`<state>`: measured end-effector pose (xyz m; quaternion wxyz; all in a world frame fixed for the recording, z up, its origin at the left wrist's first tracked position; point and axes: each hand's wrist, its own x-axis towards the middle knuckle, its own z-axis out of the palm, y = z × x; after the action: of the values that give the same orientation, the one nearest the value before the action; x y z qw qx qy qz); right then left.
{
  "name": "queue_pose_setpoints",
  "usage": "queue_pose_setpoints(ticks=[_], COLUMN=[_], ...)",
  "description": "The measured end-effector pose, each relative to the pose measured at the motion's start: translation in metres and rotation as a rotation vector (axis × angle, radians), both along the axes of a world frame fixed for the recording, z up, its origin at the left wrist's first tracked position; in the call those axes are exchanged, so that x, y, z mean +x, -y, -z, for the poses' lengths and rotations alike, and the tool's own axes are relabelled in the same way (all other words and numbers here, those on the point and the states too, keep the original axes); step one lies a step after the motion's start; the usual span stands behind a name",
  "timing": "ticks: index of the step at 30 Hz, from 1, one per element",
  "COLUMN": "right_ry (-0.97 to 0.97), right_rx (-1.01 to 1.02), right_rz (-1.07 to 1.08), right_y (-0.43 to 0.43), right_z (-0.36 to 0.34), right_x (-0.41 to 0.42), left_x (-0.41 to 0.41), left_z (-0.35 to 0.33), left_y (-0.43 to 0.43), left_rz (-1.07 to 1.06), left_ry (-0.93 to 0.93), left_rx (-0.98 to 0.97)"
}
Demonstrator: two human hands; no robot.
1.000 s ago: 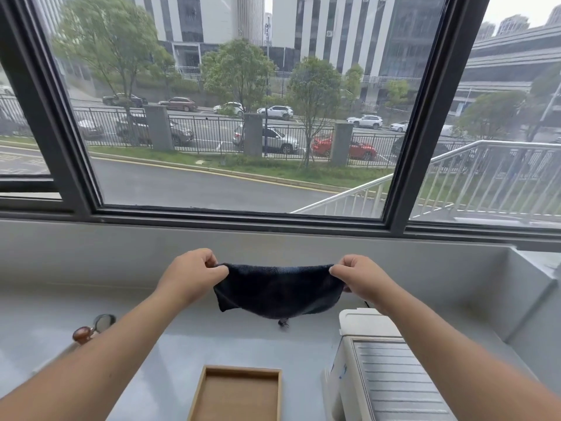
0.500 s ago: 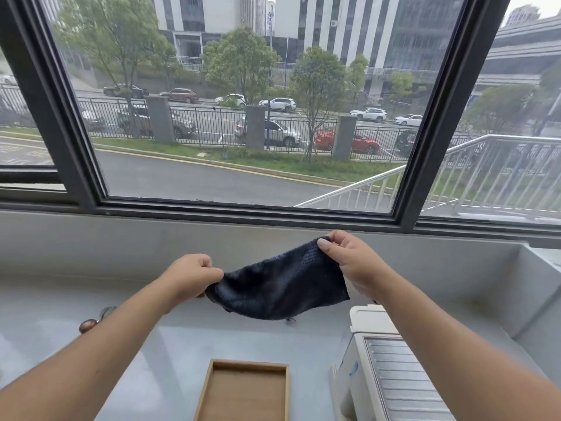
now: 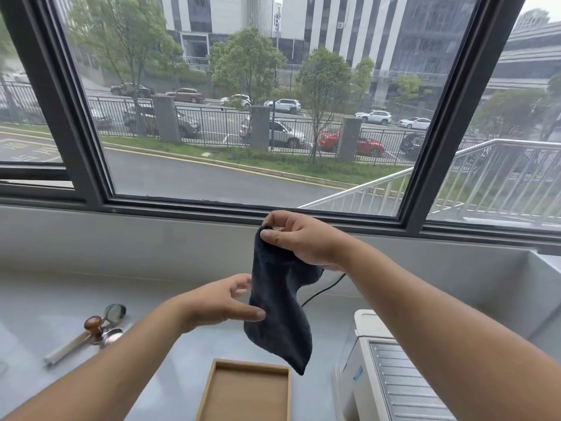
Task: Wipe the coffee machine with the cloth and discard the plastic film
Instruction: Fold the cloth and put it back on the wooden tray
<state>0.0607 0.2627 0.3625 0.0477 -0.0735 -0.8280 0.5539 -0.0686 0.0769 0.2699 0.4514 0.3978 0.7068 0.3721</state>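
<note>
The cloth (image 3: 279, 323) was pinched by the right hand (image 3: 303, 241) and left hand (image 3: 223, 302); the coffee machine (image 3: 373, 387) was half cut off.

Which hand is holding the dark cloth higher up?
The right hand: it pinches the cloth by its top corner, while the left hand holds it lower down.
</note>
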Motion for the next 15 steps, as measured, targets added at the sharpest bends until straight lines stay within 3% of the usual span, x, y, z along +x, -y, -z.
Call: queue_pose_setpoints(ticks=[4,8,11,15], right_ry=[-0.033,-0.088,0.024,0.230], right_rx=[0.083,0.295,0.123,-0.282], right_rz=[0.131,0.572,0.728,0.726], right_y=[-0.007,-0.023,-0.023,-0.010], right_z=[0.005,0.033,0.067,0.100], right_x=[-0.005,-0.001,0.013,0.037], left_x=[0.011,0.013,0.013,0.011], left_z=[-0.001,-0.003,-0.007,-0.011], left_y=[-0.004,-0.005,-0.006,-0.007], left_rz=[-0.009,-0.130,-0.190,-0.234], left_ry=[0.141,0.395,0.561,0.674], left_rx=[0.146,0.291,0.387,0.412])
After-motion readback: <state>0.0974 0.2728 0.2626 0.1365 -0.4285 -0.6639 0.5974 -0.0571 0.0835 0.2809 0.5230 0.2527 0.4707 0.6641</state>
